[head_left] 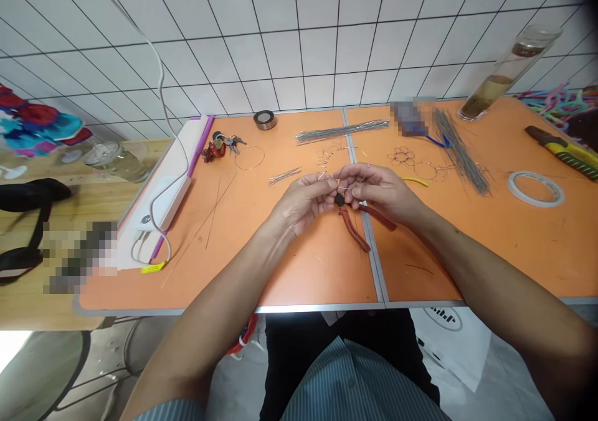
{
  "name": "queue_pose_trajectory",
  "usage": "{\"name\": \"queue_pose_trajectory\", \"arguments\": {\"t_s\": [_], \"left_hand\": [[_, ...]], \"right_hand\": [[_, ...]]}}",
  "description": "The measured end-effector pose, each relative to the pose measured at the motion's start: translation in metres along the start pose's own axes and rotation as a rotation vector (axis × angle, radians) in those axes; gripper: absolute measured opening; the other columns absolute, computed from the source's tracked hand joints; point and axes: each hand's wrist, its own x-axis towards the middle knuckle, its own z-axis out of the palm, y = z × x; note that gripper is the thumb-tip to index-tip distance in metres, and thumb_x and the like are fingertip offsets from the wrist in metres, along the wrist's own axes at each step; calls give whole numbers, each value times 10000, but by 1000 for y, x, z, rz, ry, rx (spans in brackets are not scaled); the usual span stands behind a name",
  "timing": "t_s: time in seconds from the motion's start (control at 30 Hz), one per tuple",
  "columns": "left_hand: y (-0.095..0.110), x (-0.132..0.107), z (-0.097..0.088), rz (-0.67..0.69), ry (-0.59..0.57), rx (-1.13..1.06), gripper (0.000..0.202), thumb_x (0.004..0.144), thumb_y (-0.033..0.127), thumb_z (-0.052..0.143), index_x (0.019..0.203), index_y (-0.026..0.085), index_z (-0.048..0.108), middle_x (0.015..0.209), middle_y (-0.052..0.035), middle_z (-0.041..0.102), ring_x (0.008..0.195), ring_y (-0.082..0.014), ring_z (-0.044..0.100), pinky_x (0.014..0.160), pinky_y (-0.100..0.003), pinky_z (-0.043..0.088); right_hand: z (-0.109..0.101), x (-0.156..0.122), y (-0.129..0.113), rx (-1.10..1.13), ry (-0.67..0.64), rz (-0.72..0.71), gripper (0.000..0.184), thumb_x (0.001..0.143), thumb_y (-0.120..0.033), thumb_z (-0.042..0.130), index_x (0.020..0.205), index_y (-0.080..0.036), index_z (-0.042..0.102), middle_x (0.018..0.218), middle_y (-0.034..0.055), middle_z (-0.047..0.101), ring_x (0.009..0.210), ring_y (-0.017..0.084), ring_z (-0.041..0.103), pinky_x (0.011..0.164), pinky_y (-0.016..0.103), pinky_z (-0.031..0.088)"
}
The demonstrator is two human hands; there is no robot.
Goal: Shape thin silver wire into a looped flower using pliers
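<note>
Head cam: both hands were up close together over the orange table (pixel 303 278). The left hand (pixel 306 203) had its thumb and fingers pinched on a thin copper wire (pixel 342 187), and the right hand (pixel 383 190) was pinching it too, so the wire sat right between them. Red-handled pliers (pixel 351 225) lay just below; couldn't tell if the right touched them. A bundle of straight wires (pixel 343 132) was farther back.

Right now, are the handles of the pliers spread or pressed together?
Spread: the red handles diverge, with orange table visible between them.
</note>
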Motion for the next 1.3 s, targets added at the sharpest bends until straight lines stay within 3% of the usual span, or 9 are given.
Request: {"name": "queue_pose_trajectory", "arguments": {"t_s": [0.1,0.2,0.43,0.6,0.83,1.0,1.1,1.3], "left_hand": [[4,-1,-2,-4,-44,20,205,788,199,931,785,118,742,700,-10,687,604,-69,618,582,-179,503],[4,-2,-3,-29,-66,59,222,797,217,942,789,118,743,715,-15,708,575,-70,620,590,-192,515],[2,-5,2,-75,-80,81,199,814,208,934,822,117,757,736,-30,749,563,-77,654,610,-194,546],[2,-6,2,-48,-72,130,183,834,235,913,846,123,769,795,-56,785,603,-97,693,667,-227,592],[-1,-5,2,-28,-56,140,120,842,194,848,802,132,754,741,-50,768,557,-89,665,596,-203,556],[-2,-4,4,-53,-64,106,88,829,153,812,787,128,738,711,-42,756,540,-82,653,578,-196,541],[-5,-2,2,-90,-81,48,138,792,160,860,797,136,725,720,-38,762,546,-83,655,582,-198,537],[-5,0,-2,-124,-110,42,199,776,217,915,833,135,743,755,-58,781,557,-96,674,577,-204,545]], "right_hand": [[0,1,0,-25,-16,-19,322,876,-230,835,1198,-225,815,1043,51,773,823,161,700,696,285,585],[-2,2,5,-71,42,-62,316,929,-380,871,1208,-244,813,1005,37,770,764,146,674,672,284,570],[4,4,1,-163,90,-167,401,802,-564,979,881,-221,786,783,19,701,682,157,616,611,303,521],[6,2,-4,-179,152,-122,449,800,-631,959,877,-237,758,742,8,661,626,151,559,562,304,485],[5,1,-4,-276,100,-172,378,850,-584,932,886,-235,790,874,39,723,787,189,662,727,334,564],[2,3,1,-341,71,-245,304,910,-543,887,899,-248,813,926,49,729,853,208,670,798,360,555],[0,4,2,-384,72,-292,334,912,-573,875,883,-247,811,910,52,721,866,217,658,811,366,534],[-2,5,2,-385,93,-254,356,896,-596,880,870,-252,792,894,50,710,827,224,644,773,373,529]]}}
